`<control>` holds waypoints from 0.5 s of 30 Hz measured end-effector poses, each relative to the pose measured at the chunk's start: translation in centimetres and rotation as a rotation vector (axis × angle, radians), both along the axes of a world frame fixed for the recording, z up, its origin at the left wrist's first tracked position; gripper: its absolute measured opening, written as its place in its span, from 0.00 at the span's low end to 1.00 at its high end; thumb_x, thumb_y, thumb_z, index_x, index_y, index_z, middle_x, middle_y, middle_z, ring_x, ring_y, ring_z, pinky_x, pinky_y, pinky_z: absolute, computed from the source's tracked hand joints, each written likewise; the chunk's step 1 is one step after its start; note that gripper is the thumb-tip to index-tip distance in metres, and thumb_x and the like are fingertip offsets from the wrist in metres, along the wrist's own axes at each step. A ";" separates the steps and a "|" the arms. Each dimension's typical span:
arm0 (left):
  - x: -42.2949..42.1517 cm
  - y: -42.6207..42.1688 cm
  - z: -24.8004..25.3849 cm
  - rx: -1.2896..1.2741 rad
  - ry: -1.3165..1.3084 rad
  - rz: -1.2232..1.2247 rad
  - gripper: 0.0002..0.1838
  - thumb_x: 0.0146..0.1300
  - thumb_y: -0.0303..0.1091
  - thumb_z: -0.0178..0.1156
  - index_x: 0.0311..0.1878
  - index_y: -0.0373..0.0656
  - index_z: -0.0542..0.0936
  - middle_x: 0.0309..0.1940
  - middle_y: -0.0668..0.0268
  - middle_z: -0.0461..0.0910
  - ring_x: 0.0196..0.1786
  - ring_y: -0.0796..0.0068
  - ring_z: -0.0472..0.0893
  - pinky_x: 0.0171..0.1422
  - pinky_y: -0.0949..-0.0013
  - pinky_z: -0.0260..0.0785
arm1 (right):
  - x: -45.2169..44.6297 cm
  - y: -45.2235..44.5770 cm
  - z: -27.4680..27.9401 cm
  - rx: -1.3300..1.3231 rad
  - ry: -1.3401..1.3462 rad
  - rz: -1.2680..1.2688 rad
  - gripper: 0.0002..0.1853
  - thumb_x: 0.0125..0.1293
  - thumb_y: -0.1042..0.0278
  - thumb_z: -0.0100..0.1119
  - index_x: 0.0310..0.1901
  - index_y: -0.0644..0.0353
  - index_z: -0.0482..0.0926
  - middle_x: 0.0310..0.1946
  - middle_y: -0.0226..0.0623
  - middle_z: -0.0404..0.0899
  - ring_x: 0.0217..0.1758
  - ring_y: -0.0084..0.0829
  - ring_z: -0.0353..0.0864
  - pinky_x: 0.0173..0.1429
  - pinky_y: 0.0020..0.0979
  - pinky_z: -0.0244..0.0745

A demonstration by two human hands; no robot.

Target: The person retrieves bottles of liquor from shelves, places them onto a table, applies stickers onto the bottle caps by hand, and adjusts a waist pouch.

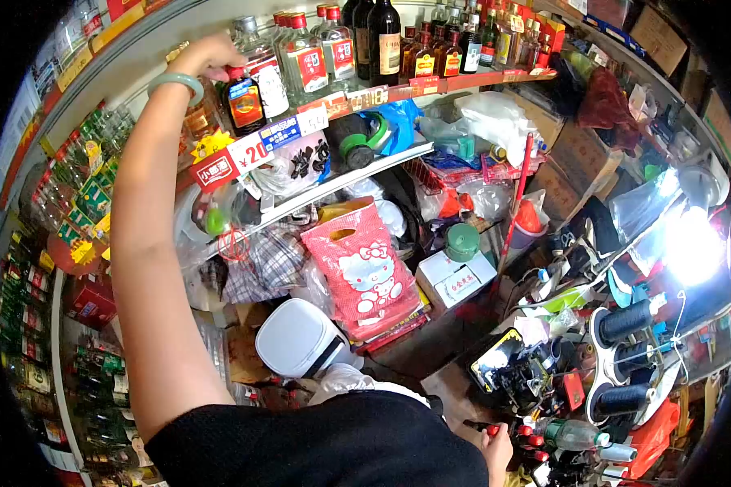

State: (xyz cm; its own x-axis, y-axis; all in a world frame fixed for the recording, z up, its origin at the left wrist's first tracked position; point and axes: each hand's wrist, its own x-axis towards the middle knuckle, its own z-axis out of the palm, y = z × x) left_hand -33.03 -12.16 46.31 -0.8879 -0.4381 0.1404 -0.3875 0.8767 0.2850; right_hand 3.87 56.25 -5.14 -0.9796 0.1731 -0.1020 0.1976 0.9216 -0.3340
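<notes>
My left hand reaches up to the shelf, fingers closed at the red cap of a small dark liquor bottle with an orange and blue label. That bottle stands upright at the shelf edge, beside a clear bottle with a white label. Low on the right, my right hand is closed around the red top of a small bottle, whose body is mostly hidden. Several more red-capped bottles lie just beside that hand.
Price tags line the shelf front. Below are a pink cartoon bag, a white lidded bin and a white box. Thread spools stand by a bright lamp at right. Bottle racks fill the left.
</notes>
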 end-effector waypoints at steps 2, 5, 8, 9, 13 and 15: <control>-1.3 -1.4 0.3 -0.002 -0.001 0.028 0.12 0.64 0.41 0.68 0.39 0.42 0.82 0.30 0.68 0.83 0.26 0.78 0.82 0.30 0.73 0.79 | -0.1 -0.1 0.5 0.004 -0.016 -0.003 0.21 0.62 0.57 0.66 0.49 0.59 0.71 0.34 0.49 0.82 0.35 0.52 0.83 0.38 0.45 0.78; -2.7 -3.5 0.4 0.018 -0.007 0.072 0.13 0.59 0.37 0.70 0.41 0.37 0.85 0.36 0.57 0.85 0.29 0.71 0.83 0.32 0.68 0.77 | -0.4 0.1 0.3 0.025 -0.051 -0.022 0.21 0.62 0.57 0.66 0.48 0.60 0.71 0.34 0.48 0.82 0.35 0.51 0.83 0.38 0.44 0.78; -5.6 -7.4 -0.4 0.019 0.061 0.081 0.15 0.58 0.37 0.71 0.43 0.37 0.86 0.35 0.55 0.85 0.30 0.65 0.81 0.35 0.57 0.75 | -0.4 0.1 0.3 0.037 -0.056 -0.023 0.20 0.61 0.57 0.66 0.49 0.60 0.72 0.34 0.48 0.82 0.36 0.51 0.83 0.39 0.45 0.78; -5.6 -7.1 -0.2 0.017 0.061 0.077 0.15 0.58 0.37 0.71 0.43 0.37 0.86 0.35 0.55 0.85 0.30 0.65 0.81 0.35 0.57 0.75 | -0.4 0.1 0.2 0.036 -0.056 -0.027 0.20 0.61 0.57 0.66 0.49 0.60 0.72 0.34 0.48 0.82 0.36 0.51 0.83 0.39 0.45 0.78; -7.4 -7.6 -0.2 -0.130 -0.037 0.200 0.13 0.60 0.31 0.71 0.35 0.28 0.83 0.29 0.55 0.85 0.28 0.66 0.84 0.32 0.64 0.78 | -0.6 -0.1 0.4 0.029 -0.079 -0.053 0.21 0.61 0.56 0.66 0.49 0.59 0.72 0.34 0.48 0.82 0.36 0.52 0.83 0.40 0.45 0.78; -8.5 -8.5 -0.3 -0.235 -0.092 0.257 0.12 0.60 0.31 0.71 0.35 0.28 0.84 0.28 0.52 0.85 0.26 0.63 0.83 0.31 0.61 0.76 | -0.7 -0.3 0.6 0.039 -0.085 -0.061 0.21 0.61 0.56 0.66 0.49 0.59 0.72 0.34 0.48 0.82 0.37 0.52 0.83 0.40 0.46 0.78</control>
State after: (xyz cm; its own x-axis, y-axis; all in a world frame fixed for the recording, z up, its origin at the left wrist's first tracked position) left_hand -41.54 -20.69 46.05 -0.7665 -0.6139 0.1888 -0.6185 0.7847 0.0405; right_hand 3.16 55.97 -4.55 -0.9551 0.2380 -0.1767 0.2803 0.9189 -0.2777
